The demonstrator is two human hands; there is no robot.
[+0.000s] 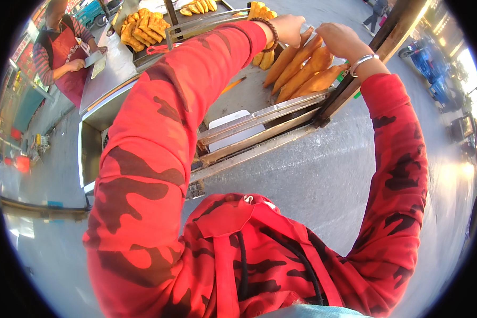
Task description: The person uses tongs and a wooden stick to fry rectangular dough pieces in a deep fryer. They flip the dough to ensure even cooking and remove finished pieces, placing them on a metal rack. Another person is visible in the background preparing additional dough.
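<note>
Both my arms, in red camouflage sleeves, stretch out over the stall top. My left hand (289,30), a braided bracelet at its wrist, has its fingers curled beside the upper tips of several long golden-brown fried dough pieces (302,67). Just to its right, my right hand (338,40) bends downward over the same tips, with a silver bangle (364,64) at its wrist. The fingertips of both hands are partly hidden, so I cannot tell whether they grip anything. The long pieces lean in a row against a metal rail (270,113).
A co-worker (65,55) in a red apron holds a cleaver (92,59) at the left counter. Stacked fried pieces (145,30) sit on a tray nearby. A frame post (353,87) rises beside my right wrist. A white board (234,123) lies behind the rail.
</note>
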